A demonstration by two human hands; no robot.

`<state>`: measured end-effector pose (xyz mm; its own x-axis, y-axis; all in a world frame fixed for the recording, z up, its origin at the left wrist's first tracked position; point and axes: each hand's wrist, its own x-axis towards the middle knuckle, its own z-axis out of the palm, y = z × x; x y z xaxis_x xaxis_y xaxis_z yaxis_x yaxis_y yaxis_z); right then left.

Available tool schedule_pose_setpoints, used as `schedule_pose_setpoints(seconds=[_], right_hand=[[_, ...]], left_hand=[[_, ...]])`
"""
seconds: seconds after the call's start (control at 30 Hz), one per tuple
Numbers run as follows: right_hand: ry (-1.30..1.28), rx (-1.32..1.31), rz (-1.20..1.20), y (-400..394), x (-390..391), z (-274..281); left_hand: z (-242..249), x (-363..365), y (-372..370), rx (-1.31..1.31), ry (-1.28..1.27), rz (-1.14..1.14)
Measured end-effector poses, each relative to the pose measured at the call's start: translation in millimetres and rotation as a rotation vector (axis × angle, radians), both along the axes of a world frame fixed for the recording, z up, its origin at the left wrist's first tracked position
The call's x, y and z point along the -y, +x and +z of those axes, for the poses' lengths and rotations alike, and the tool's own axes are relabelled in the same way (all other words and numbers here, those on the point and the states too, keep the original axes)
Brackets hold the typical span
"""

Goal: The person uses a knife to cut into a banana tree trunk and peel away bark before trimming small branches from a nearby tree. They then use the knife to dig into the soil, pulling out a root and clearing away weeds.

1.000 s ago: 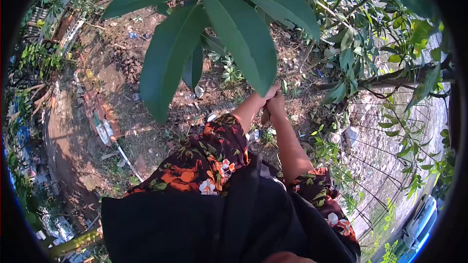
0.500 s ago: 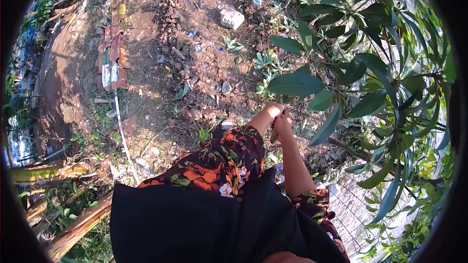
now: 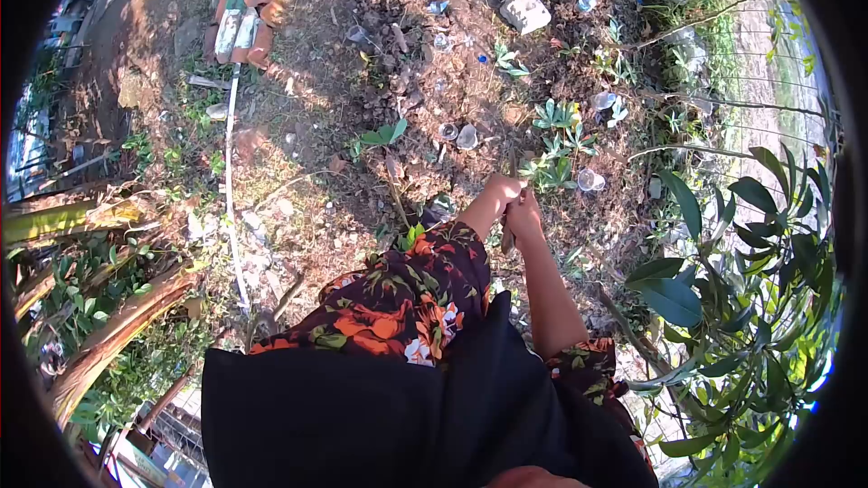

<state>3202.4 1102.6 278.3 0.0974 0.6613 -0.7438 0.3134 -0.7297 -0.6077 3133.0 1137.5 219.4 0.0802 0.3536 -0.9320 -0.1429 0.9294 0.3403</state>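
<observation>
Both hands are close together in front of the body, over littered soil. My left hand (image 3: 503, 190) is closed, its fingers wrapped round what looks like a wooden handle. Just beside it, touching, my right hand (image 3: 524, 213) is closed round the same handle (image 3: 508, 239), whose end sticks out below the hands. The rest of the tool is hidden or blends into the ground. Small leafy plants (image 3: 559, 149) grow just beyond the hands, with a clear plastic cup (image 3: 590, 180) to their right.
A pale rock (image 3: 524, 9) lies farther off. Stacked roof tiles (image 3: 240, 18) and a white pole (image 3: 230, 172) are at the left. A leafy branch (image 3: 674, 298) hangs at the right, near a wire fence. Dry stalks (image 3: 117, 334) are at the lower left.
The view has shifted, so the ground, tiles and rock appear higher up or farther right, and the big leafy branch sits lower right. Both hands still grip the handle.
</observation>
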Motion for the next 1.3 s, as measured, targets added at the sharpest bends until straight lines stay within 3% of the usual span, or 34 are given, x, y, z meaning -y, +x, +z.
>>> schedule_pose_setpoints(seconds=[0.1, 0.23, 0.33, 0.47, 0.57, 0.6, 0.73, 0.8, 0.83, 1.0, 1.1, 1.23, 1.3], right_hand=[[0.041, 0.076, 0.121, -8.1, -7.4, -3.0], [0.02, -0.044, 0.097, -21.3, -17.5, -16.2], [0.017, 0.072, 0.213, -30.9, -26.0, -27.5], [0.084, 0.052, 0.316, -45.7, -36.7, -6.1], [0.008, -0.088, 0.264, -53.1, -51.1, 6.5], [0.006, -0.106, 0.276, -55.6, -58.3, 8.3], [0.15, -0.023, 0.413, -42.9, -75.9, -32.9], [0.258, 0.011, 0.488, -43.6, -99.7, -12.9], [0.13, 0.007, 0.495, -42.6, -118.0, 1.4], [0.225, 0.174, 0.584, 7.4, -182.6, 39.0], [0.246, 0.132, 0.49, 38.0, -227.6, 61.8], [0.283, 0.111, 0.4, 60.7, -259.1, 94.7], [0.293, 0.157, 0.342, 55.0, -285.4, 98.9]], left_hand=[[2.6, -7.2, -12.2, -0.031, -0.021, 0.043], [34.3, -16.2, -33.7, -0.185, -0.052, 0.028], [24.6, -20.2, -41.1, -0.101, -0.062, 0.215], [-7.8, -14.5, -52.6, -0.121, 0.053, 0.222], [37.7, -28.7, -65.7, -0.156, -0.011, 0.271], [27.1, -32.8, -68.6, -0.121, 0.016, 0.303], [29.9, -55.3, -64.8, -0.111, 0.035, 0.354], [39.2, -78.1, -68.9, -0.084, 0.037, 0.348], [35.6, -90.4, -68.5, -0.068, 0.077, 0.323], [55.8, -156.4, -16.9, -0.053, 0.01, 0.266], [71.0, -204.5, 10.1, -0.013, 0.129, 0.182], [91.7, -240.1, 41.5, 0.112, 0.235, 0.315], [99.8, -276.0, 36.5, 0.078, 0.202, 0.244]])
